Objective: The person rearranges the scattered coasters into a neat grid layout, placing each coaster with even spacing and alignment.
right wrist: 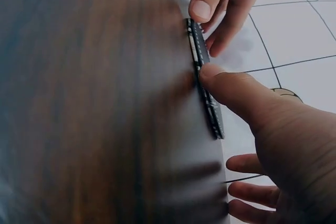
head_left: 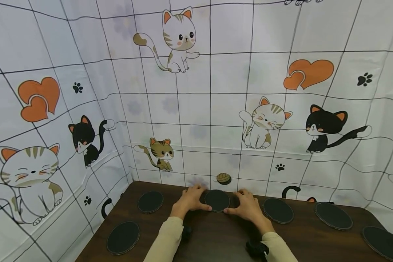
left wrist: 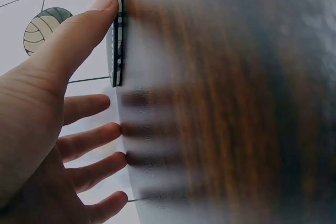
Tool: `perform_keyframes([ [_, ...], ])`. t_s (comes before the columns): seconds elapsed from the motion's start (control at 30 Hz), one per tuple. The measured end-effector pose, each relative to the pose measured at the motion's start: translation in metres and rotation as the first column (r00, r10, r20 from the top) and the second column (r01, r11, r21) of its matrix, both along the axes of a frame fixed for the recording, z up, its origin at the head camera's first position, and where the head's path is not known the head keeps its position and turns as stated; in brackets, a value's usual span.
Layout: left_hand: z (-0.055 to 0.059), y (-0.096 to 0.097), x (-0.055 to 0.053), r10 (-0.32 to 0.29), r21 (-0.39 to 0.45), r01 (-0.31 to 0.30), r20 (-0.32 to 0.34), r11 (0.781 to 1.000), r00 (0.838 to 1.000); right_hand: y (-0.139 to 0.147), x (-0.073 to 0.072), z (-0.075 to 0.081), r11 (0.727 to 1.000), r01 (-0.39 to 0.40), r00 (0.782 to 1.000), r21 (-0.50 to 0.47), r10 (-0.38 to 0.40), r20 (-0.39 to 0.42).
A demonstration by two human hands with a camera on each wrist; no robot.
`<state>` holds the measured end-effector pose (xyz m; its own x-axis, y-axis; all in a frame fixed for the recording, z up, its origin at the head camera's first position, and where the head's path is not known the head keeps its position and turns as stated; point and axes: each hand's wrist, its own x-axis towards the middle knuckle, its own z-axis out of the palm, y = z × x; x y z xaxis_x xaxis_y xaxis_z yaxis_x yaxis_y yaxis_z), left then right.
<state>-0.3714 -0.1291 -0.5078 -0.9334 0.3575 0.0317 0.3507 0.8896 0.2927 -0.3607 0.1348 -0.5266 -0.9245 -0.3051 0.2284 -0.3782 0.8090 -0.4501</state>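
Both hands reach to the far part of a dark brown wooden tabletop (head_left: 216, 240), one on each side of a round black disc (head_left: 217, 200) that lies flat near the back edge, straight ahead of the person. The left hand (head_left: 192, 199) has its fingers spread and relaxed; its thumb tip appears to touch the disc's rim in the left wrist view, while the other fingertips reach down to the tabletop beside it. The right hand (head_left: 247, 205) is spread much the same way, its thumb resting against the near rim and its other fingers apart from one another, uncurled. From the wrists the rim shows dark bands flecked with white. Five more discs sit along the tabletop: a far-left disc (head_left: 150, 202) and a near-left disc (head_left: 123, 238) on the left, then a first right disc (head_left: 278, 210), a second right disc (head_left: 333, 216) and, at the right border of the head view, an outer right disc (head_left: 385, 243). Cream sleeves (head_left: 165, 238) cover the forearms, and a black device (head_left: 257, 248) sits by the right wrist. Behind the tabletop hangs a white cloth (head_left: 229, 76) with a dark grid, printed with cats, orange hearts and paw marks; a printed yarn ball (head_left: 223, 178) appears just above the middle disc.
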Motion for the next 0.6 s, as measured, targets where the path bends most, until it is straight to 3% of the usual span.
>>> perform_keyframes([
  [0.33,0.0031,0.0017,0.0012,0.009,-0.029,-0.009,0.023,1.000,1.000,-0.0060,-0.0002,-0.0039,1.000,-0.014,1.000,-0.022,0.014,-0.010],
  [0.6,0.0025,0.0018,0.0005,-0.009,0.000,0.009,0.034,1.000,0.999,-0.0078,-0.0020,-0.0059,0.999,-0.018,1.000,-0.041,0.018,0.013],
])
